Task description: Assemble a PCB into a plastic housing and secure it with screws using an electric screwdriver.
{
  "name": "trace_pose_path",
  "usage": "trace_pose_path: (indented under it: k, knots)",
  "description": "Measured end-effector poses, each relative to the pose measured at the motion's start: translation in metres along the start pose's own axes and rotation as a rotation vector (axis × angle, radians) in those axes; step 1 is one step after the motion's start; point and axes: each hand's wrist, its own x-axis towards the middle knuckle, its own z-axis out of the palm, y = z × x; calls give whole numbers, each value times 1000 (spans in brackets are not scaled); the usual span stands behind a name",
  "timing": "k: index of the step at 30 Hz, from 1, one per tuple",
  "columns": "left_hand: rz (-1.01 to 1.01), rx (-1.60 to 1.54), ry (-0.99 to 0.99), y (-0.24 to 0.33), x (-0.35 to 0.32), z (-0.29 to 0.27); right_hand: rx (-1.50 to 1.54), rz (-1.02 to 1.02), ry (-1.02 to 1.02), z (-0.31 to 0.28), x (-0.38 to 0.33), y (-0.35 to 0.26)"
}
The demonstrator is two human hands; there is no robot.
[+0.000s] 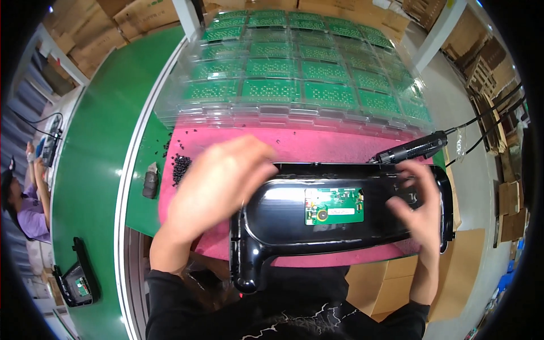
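Nearest the person's dark shirt, an open cardboard box (391,283) sits below the table edge on the right, its inside mostly hidden. Just beyond, a glossy black plastic housing (277,218) lies open side up on a pink mat (221,136), its left leg jutting past the mat's near edge; inside its shallow shell, near the middle, is a green circuit board (340,199) bearing a white label. The right hand (425,215) is over the housing's right end, thumb and fingers wide apart and curved. The left hand (224,175) is blurred above the left end, fingers bent and close together; whether it holds anything cannot be told. Left of it, small black pieces (181,168) lie heaped loose on the mat. Behind the housing's far right edge rests a black electric screwdriver (413,148). Farther left, on a green conveyor belt (96,170), a second black housing (69,280) also contains a board. Beyond the mat, stacked clear plastic trays (272,111) hold rows of green circuit boards (271,89) in separate compartments. Cardboard cartons (147,20) stand behind them.
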Motion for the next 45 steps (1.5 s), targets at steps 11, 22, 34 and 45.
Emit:
trace_pose_path:
  k: [11, 22, 34, 45]
  knots:
    - [-653, 361, -381, -53, -18, -35, -266, 252, 272, -68, 60, 72]
    - [-537, 454, -357, -47, -23, -11, -322, -207, 1036, -27, 89, 73]
    - [-212, -47, 43, -22, 10, -18, 1299, -140, 571, 19, 76, -31]
    - [294, -798, 131, 26, 7, 43, 1564, -203, 459, 56, 33, -110]
